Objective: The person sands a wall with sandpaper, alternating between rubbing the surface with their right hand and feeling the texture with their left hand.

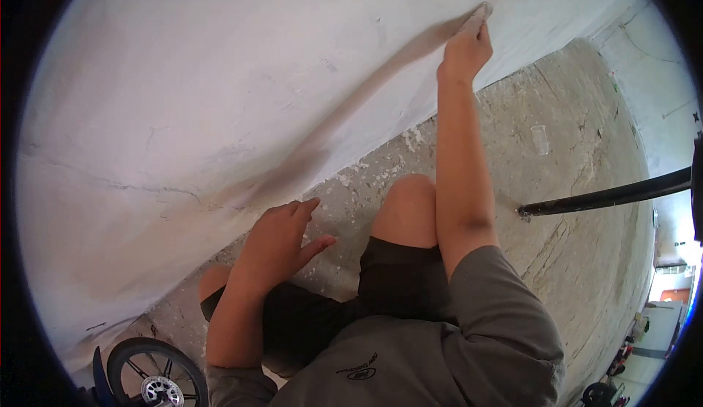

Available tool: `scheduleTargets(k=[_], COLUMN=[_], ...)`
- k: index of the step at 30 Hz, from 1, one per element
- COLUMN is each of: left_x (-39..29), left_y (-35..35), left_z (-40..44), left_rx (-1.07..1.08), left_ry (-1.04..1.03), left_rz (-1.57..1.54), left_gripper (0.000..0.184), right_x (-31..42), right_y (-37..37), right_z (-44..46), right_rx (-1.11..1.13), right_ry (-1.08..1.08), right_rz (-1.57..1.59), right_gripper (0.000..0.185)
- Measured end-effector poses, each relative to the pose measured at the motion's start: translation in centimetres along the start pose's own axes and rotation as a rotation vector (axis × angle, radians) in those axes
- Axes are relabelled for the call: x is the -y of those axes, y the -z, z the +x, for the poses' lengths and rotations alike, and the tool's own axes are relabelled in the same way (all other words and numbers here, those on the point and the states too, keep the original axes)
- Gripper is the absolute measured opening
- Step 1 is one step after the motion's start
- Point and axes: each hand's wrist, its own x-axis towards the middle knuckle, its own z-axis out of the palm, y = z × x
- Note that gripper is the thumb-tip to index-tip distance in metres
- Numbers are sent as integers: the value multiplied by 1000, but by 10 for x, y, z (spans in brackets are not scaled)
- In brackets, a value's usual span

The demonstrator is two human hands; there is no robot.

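Note:
My right hand (466, 52) reaches out along the white wall (293, 63), its fingers pinched on a small greyish piece (485, 9) that touches the wall surface. The kind of that piece cannot be made out; the fingers cover most of it. My left hand (282, 237) hangs low near the foot of the wall, fingers stretched and thumb apart, with nothing in it. The wall bears scuffs, a long crack (146, 186) and arm shadows.
White flakes (344, 178) lie on the concrete floor (564, 106) along the wall's base. A wheel (157, 378) stands at the lower left. On the right, a black pole (608, 196) meets the floor, and a clear plastic cup-like item (540, 140) lies beyond.

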Motion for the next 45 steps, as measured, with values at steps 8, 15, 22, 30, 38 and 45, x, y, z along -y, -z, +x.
scheduleTargets(k=[8,15,22,30,38,45], left_x=[0,-2,-4,2,5,-4], left_y=[-3,-2,3,2,-5,-2], left_z=[-5,-8,-5,-2,-3,-3], left_rx=[-27,-46,-11,-5,-15,45], left_ry=[-45,-79,-55,-51,-107,-68], left_rz=[57,35,38,37,29,15], left_gripper=[66,67,68,67,68,69], right_x=[-2,-13,-12,-2,-8,9], right_y=[1,15,9,4,-7,-18], right_z=[-21,-45,-13,-27,-58,-75], right_rx=[30,41,-30,30,101,60], right_ry=[104,60,141,182,115,33], right_rz=[-145,-395,-427,-355,-149,-105], right_gripper=[55,50,47,49,52,54])
